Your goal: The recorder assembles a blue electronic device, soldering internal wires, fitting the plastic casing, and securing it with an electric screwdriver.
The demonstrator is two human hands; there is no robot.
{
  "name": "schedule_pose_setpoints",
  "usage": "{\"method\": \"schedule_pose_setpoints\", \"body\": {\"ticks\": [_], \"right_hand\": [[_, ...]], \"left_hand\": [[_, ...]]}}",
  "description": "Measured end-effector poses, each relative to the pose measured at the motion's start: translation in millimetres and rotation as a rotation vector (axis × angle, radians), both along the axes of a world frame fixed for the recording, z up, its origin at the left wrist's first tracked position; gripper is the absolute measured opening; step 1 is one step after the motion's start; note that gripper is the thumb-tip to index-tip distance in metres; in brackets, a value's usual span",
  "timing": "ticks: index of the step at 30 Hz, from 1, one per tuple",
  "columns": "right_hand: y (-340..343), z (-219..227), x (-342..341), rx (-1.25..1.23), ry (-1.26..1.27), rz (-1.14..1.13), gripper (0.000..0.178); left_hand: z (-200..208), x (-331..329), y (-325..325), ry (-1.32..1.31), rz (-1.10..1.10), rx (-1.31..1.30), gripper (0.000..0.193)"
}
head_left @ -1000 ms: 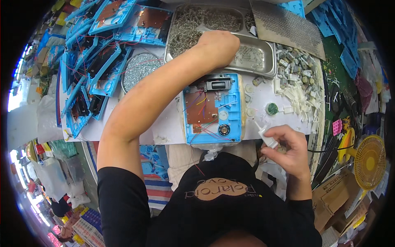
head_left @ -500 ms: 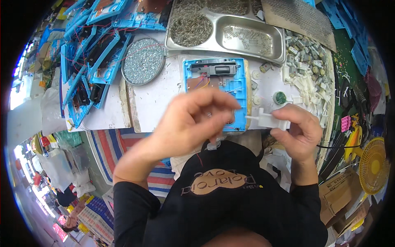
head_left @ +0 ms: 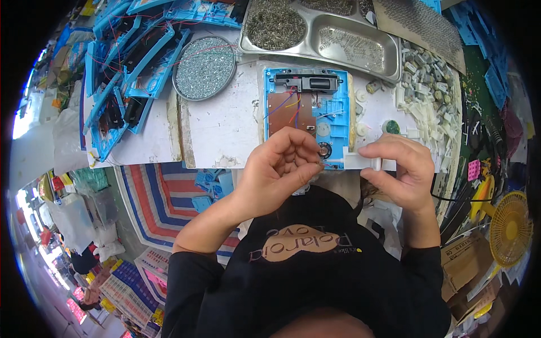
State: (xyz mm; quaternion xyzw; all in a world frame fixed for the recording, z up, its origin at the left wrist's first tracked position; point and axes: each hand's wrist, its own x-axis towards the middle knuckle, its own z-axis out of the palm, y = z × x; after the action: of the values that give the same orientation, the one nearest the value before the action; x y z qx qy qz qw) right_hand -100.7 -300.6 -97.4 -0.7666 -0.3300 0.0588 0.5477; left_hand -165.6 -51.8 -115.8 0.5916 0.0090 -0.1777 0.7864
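My right hand (head_left: 403,169) grips a white plastic part (head_left: 355,160) between thumb and fingers, its thin rod pointing left. At the rod's tip, my left hand (head_left: 284,166) has thumb and forefinger pinched together, the other fingers curled in; anything between them is too small to make out. Just beyond both hands lies an open blue plastic casing (head_left: 340,121). Inside it are a brown circuit board (head_left: 282,110), a black module (head_left: 318,84), coloured wires and a round black piece (head_left: 325,150) near the front edge.
A round dish (head_left: 204,67) of small silvery pieces stands left of a metal tray (head_left: 394,67) holding small metal parts. Blue casings with wires (head_left: 141,62) pile up at the left. Motors and white plastic parts (head_left: 425,96) heap at the right, near a green-topped round piece (head_left: 390,127).
My left hand, blurred before with fingers spread above the casing, has come down beside the rod's tip with fingers pinched. My right hand keeps the white part. The whole view has shifted slightly.
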Motion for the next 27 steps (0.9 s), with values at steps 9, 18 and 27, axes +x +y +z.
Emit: {"method": "schedule_pose_setpoints", "body": {"ticks": [9,18,27], "right_hand": [[20,-17,-14,0.156,0.585,0.012,0.027],[24,-18,-20,0.306,0.900,-0.090,0.019],[14,-22,-12,0.071,-0.418,0.142,0.022]], "left_hand": [[-4,3,-18,-0.902,0.030,0.779,0.030],[2,8,-8,-0.670,0.042,0.641,0.019],[0,27,-9,0.341,-0.341,0.137,0.052]]}}
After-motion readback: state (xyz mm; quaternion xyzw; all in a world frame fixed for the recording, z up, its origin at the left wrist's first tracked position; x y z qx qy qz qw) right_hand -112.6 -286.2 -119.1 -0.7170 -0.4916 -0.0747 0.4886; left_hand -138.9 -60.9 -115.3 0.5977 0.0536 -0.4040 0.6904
